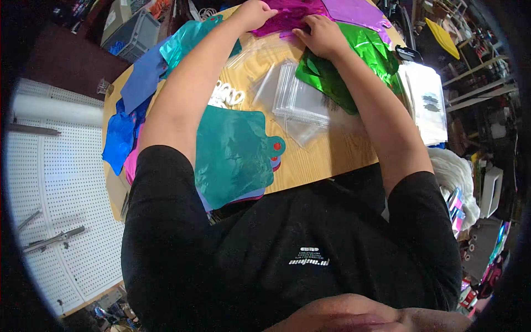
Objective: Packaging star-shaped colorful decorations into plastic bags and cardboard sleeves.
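Note:
At the table's far edge, a shiny magenta foil sheet (290, 12) lies crumpled between my two hands. My left hand (255, 15) has its fingers pinched together at the foil's left side. My right hand (322, 37) is at its near right edge, fingers curled over the foil with the thumb a little apart. Under my right wrist and forearm spreads a shiny green foil sheet (362, 50). A paler purple sheet (354, 12) lies beyond the right hand. Beneath my left forearm, a teal foil sheet (185, 44) is partly covered.
A stack of teal tabbed sheets (235, 152) lies at the near edge of the wooden table (310, 166). Beside it are white rings (227, 95) and clear plastic sleeves (304, 99). Blue sheets (119, 135) hang at left, white bags (426, 102) at right. A grey crate (141, 36) stands far left.

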Action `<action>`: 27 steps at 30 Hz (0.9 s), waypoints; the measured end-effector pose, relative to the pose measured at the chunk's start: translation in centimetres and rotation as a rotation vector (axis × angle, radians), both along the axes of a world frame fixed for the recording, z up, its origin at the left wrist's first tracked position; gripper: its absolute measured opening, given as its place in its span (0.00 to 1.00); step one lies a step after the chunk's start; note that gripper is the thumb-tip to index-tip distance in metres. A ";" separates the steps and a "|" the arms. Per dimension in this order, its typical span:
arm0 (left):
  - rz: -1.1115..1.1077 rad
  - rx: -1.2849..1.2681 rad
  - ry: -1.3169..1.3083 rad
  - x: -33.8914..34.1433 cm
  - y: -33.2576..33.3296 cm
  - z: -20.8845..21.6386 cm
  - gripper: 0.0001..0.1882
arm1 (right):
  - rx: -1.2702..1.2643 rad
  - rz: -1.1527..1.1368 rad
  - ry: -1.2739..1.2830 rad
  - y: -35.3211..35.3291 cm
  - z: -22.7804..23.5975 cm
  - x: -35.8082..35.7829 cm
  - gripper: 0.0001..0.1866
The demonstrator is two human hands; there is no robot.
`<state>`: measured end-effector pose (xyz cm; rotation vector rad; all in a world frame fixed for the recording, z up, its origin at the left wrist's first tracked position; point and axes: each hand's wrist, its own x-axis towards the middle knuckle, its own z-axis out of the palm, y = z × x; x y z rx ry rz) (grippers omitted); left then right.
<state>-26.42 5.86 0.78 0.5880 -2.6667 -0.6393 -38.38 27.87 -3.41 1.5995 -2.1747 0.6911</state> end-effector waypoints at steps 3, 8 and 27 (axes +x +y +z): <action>-0.018 0.087 -0.038 -0.5 0.5 0.1 0.14 | -0.243 0.000 0.168 0.5 0.5 0.2 0.30; 0.026 0.119 -0.078 -0.6 2.8 1.0 0.10 | -0.341 -0.002 0.045 1.9 2.3 1.7 0.23; 0.007 -0.132 -0.109 -2.8 3.4 -0.4 0.15 | -0.102 0.080 0.090 2.2 2.3 2.0 0.26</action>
